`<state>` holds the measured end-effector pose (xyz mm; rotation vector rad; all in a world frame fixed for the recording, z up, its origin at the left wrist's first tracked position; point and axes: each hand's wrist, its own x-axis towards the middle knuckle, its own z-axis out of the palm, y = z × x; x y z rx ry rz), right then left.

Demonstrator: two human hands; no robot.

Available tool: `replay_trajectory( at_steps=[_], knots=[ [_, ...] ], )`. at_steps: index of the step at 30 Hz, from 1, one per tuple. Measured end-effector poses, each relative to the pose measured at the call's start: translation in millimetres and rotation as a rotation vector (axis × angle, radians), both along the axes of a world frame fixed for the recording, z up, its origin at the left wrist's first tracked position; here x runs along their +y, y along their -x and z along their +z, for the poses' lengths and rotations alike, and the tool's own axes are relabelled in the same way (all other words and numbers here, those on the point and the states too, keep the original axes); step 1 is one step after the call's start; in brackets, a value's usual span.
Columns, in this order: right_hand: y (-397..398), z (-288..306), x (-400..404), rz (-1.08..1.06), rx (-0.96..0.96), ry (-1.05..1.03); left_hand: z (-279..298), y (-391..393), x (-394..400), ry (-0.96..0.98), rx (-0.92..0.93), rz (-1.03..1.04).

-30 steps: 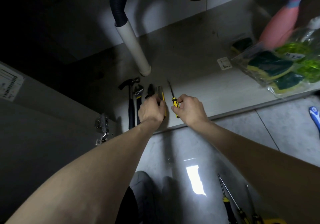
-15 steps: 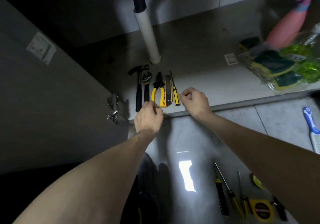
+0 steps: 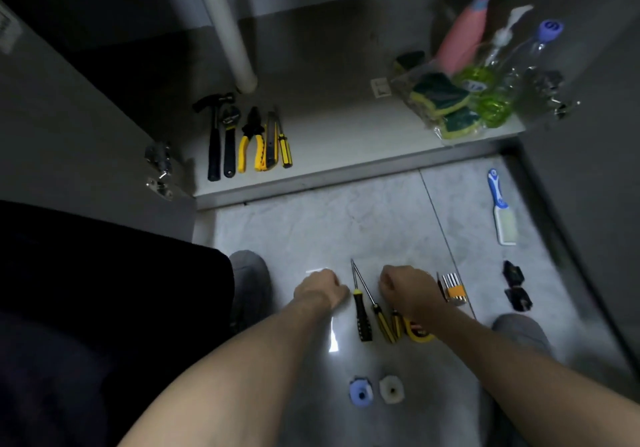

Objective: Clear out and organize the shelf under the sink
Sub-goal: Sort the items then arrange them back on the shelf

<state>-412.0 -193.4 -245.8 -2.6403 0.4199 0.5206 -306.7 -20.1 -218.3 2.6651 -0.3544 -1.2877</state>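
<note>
Head view: your left hand (image 3: pixel 320 287) and right hand (image 3: pixel 408 290) hang low over the floor tiles (image 3: pixel 311 232), one on each side of the black screwdriver (image 3: pixel 360 303). It lies with its long axis running toward the shelf (image 3: pixel 346 141), tip forward, handle toward you. A yellow screwdriver (image 3: pixel 379 318) lies just right of it, partly under your right wrist. The left hand is the nearer to the black handle, just beside it; its fingers are curled under and appear to hold nothing. The right hand is likewise curled; whether it pinches anything cannot be told. Both forearms reach forward, knuckles up. On the shelf, hammer (image 3: pixel 214 135), wrench (image 3: pixel 229 141), pliers (image 3: pixel 251 141) and others lie parallel in a row. The likely next pick is the black screwdriver, taken by its handle.
</note>
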Motion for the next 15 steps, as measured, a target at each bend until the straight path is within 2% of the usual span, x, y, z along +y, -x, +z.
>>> replay_trajectory(
  at_steps=[6, 11, 15],
  knots=[
    [44.8, -16.2, 12.3, 0.066, 0.0, -0.015, -28.2, 49.0, -9.7, -0.016, 0.016, 0.078],
    [48.3, -24.8, 16.9, 0.04, 0.054, -0.05, -30.1, 50.2, -22.3, -0.073, -0.063, 0.082],
    [41.9, -25.5, 22.5, 0.073, 0.071, 0.004, -25.3, 45.6, -26.8, -0.115, -0.059, 0.122]
  ],
)
